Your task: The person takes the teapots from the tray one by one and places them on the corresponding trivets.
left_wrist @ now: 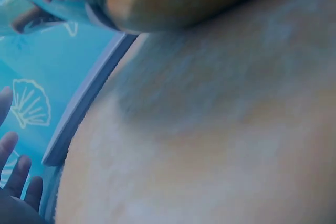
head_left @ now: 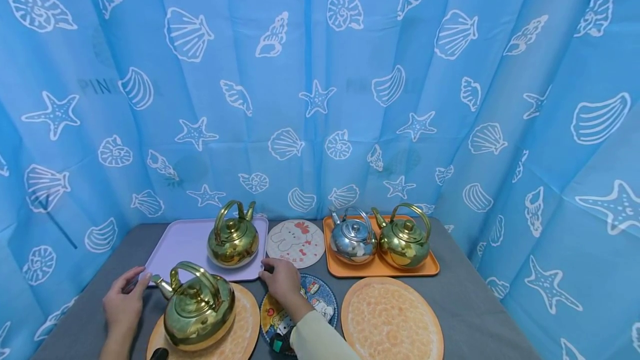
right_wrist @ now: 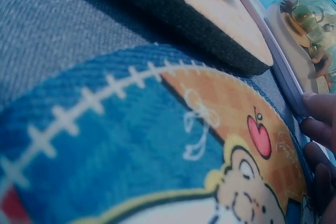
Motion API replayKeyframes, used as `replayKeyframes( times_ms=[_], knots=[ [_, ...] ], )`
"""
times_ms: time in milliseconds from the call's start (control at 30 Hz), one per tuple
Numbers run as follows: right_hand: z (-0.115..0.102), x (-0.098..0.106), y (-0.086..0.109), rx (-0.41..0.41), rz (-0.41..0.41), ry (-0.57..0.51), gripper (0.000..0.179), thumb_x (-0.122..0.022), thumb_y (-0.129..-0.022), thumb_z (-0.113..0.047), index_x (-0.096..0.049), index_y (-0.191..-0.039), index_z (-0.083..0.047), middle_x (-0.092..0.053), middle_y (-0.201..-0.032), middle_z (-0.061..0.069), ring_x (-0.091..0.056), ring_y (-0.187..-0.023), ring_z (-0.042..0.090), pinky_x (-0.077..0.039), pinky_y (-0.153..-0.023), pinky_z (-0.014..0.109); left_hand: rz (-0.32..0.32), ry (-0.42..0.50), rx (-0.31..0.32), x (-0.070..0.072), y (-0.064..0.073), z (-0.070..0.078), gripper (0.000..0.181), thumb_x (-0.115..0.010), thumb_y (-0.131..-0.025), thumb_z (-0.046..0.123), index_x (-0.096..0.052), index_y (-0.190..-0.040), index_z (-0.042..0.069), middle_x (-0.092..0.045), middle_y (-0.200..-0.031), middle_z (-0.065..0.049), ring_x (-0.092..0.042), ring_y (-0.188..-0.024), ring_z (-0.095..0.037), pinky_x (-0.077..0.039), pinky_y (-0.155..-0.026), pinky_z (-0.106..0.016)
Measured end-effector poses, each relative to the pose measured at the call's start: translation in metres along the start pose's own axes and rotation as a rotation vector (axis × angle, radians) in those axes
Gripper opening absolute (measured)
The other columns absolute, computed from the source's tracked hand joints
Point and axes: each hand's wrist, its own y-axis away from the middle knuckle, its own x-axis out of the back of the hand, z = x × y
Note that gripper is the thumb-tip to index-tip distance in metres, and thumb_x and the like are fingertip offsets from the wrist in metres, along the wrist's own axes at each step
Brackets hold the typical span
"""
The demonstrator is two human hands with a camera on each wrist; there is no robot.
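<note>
A gold kettle (head_left: 200, 310) stands on a round tan mat (head_left: 245, 315) at the front left. My left hand (head_left: 122, 301) is beside its spout, near the left corner of a lilac tray (head_left: 170, 243). In the left wrist view its fingers (left_wrist: 20, 174) are spread, apart from the tray rim. My right hand (head_left: 285, 282) holds the tray's front right corner. In the right wrist view its fingertips (right_wrist: 317, 106) meet the rim. A second gold kettle (head_left: 232, 240) sits on the tray's right part.
An orange tray (head_left: 345, 271) at the back right carries a silver kettle (head_left: 354, 240) and a gold kettle (head_left: 404, 243). Between the trays lies a round rabbit mat (head_left: 295, 243). A blue cartoon mat (head_left: 320, 293) is under my right forearm. Another round tan mat (head_left: 392, 321) lies front right.
</note>
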Motion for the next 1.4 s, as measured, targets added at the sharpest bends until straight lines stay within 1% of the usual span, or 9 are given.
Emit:
replayKeyframes(
  times_ms=[100, 233, 333, 567, 733, 900, 1067, 1233, 1400],
  knots=[
    [0.0, 0.001, 0.0, -0.001, -0.001, -0.004, 0.027, -0.074, -0.087, -0.027, -0.074, -0.115, -0.024, -0.069, -0.104, -0.014, -0.062, -0.107, 0.015, -0.045, -0.09, 0.046, -0.043, -0.058, 0.011, 0.001, -0.002, 0.002, 0.035, -0.068, -0.092, 0.019, -0.066, -0.121, -0.001, -0.06, -0.121, -0.017, -0.054, -0.101, -0.01, -0.039, -0.08, -0.019],
    [-0.001, 0.003, 0.002, -0.009, -0.007, -0.002, 0.027, -0.074, -0.088, -0.028, -0.074, -0.115, -0.025, -0.069, -0.103, -0.014, -0.062, -0.106, 0.014, -0.045, -0.09, 0.045, -0.15, -0.11, 0.01, 0.005, -0.008, 0.004, 0.039, -0.066, -0.093, 0.019, -0.061, -0.125, -0.004, -0.054, -0.127, -0.026, -0.049, -0.114, -0.036, -0.04, -0.093, -0.041],
    [-0.002, 0.004, 0.002, -0.009, -0.009, 0.002, 0.027, -0.074, -0.088, -0.028, -0.074, -0.114, -0.025, -0.069, -0.104, -0.014, -0.062, -0.106, 0.014, -0.046, -0.09, 0.044, -0.216, -0.136, -0.007, 0.006, -0.014, 0.001, 0.04, -0.064, -0.093, 0.015, -0.058, -0.126, -0.006, -0.049, -0.13, -0.031, -0.045, -0.12, -0.045, -0.034, -0.097, -0.057],
    [-0.003, 0.004, 0.003, -0.012, -0.01, -0.006, 0.027, -0.074, -0.088, -0.027, -0.074, -0.115, -0.025, -0.069, -0.105, -0.014, -0.062, -0.107, 0.014, -0.047, -0.09, 0.044, -0.27, -0.224, -0.005, 0.004, -0.021, -0.005, 0.04, -0.066, -0.088, 0.004, -0.058, -0.126, -0.007, -0.048, -0.13, -0.032, -0.049, -0.117, -0.046, -0.044, -0.087, -0.046],
    [-0.002, 0.003, 0.002, -0.016, -0.012, 0.002, 0.027, -0.074, -0.088, -0.028, -0.074, -0.115, -0.025, -0.069, -0.107, -0.013, -0.062, -0.107, 0.015, -0.046, -0.091, 0.044, -0.306, -0.265, 0.013, 0.004, -0.023, -0.004, 0.044, -0.067, -0.086, 0.001, -0.056, -0.127, -0.009, -0.049, -0.129, -0.038, -0.05, -0.115, -0.05, -0.043, -0.091, -0.056],
    [-0.003, 0.004, 0.002, -0.027, -0.025, 0.002, 0.028, -0.074, -0.088, -0.029, -0.074, -0.116, -0.025, -0.069, -0.111, -0.011, -0.061, -0.11, 0.017, -0.045, -0.093, 0.047, -0.358, -0.32, 0.046, 0.004, -0.026, -0.002, 0.05, -0.067, -0.087, 0.004, -0.05, -0.131, -0.011, -0.043, -0.132, -0.04, -0.043, -0.122, -0.053, -0.039, -0.098, -0.059],
    [-0.004, 0.004, 0.002, -0.04, -0.02, 0.001, 0.028, -0.074, -0.088, -0.028, -0.074, -0.116, -0.026, -0.069, -0.11, -0.012, -0.061, -0.11, 0.017, -0.044, -0.094, 0.047, -0.403, -0.385, 0.029, 0.008, -0.03, -0.003, 0.057, -0.069, -0.087, 0.014, -0.046, -0.131, -0.015, -0.042, -0.13, -0.041, -0.039, -0.123, -0.056, -0.035, -0.1, -0.061],
    [-0.003, 0.003, 0.003, -0.043, -0.02, -0.003, 0.028, -0.074, -0.088, -0.029, -0.074, -0.116, -0.026, -0.069, -0.108, -0.013, -0.061, -0.11, 0.017, -0.044, -0.094, 0.048, -0.425, -0.403, 0.011, 0.011, -0.031, -0.004, 0.064, -0.073, -0.086, 0.018, -0.044, -0.131, -0.016, -0.042, -0.129, -0.042, -0.043, -0.119, -0.055, -0.037, -0.098, -0.062],
    [-0.002, 0.001, 0.003, -0.033, -0.011, -0.007, 0.028, -0.074, -0.088, -0.029, -0.074, -0.116, -0.025, -0.069, -0.109, -0.012, -0.061, -0.11, 0.017, -0.044, -0.094, 0.048, -0.437, -0.396, 0.029, 0.011, -0.032, -0.004, 0.066, -0.072, -0.087, 0.016, -0.041, -0.135, -0.017, -0.04, -0.131, -0.042, -0.047, -0.116, -0.053, -0.041, -0.095, -0.06]
  ],
)
